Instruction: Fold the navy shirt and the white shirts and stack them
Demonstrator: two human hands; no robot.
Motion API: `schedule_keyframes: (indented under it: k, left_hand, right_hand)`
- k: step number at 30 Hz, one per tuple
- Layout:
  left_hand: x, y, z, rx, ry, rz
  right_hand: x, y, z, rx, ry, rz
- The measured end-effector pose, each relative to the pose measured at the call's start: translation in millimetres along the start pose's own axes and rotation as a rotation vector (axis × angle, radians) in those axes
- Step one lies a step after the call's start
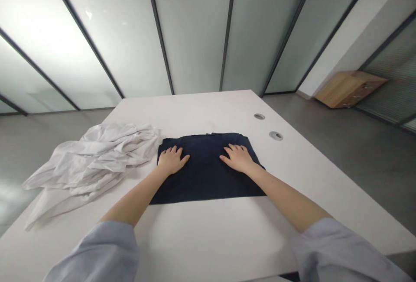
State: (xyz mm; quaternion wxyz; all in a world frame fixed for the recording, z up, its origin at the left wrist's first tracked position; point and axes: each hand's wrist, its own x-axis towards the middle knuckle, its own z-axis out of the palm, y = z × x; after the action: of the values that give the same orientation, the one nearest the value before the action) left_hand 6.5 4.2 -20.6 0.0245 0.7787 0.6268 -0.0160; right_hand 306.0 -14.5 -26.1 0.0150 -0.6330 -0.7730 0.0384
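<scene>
A dark navy folded cloth point(204, 173) lies flat on the white table point(201, 238) in front of me, roughly rectangular, with slightly uneven layers along its far edge. My left hand point(172, 160) rests palm down on its left part, fingers spread. On its right part lies my right hand point(238, 157), also flat with the fingers apart. Neither hand grips the fabric. Left of the navy cloth is a crumpled heap of white cloth point(97, 156), part of it hanging over the table's left edge.
Two round cable grommets point(276, 136) are set into the table's right side. Frosted glass panels point(191, 30) with dark frames stand beyond the far edge. A wooden drawer cabinet point(351, 88) sits on the grey floor at the far right.
</scene>
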Motion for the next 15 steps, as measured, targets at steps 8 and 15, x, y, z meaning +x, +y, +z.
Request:
schedule_keyframes:
  k: [8, 15]
  left_hand:
    - [75, -20, -14.2, -0.173, 0.065, -0.06]
    - [89, -11, -9.7, -0.224, 0.153, -0.251]
  right_hand:
    - [74, 14, -17, 0.087, 0.163, 0.017]
    - [95, 9, -4, 0.055, 0.159, 0.189]
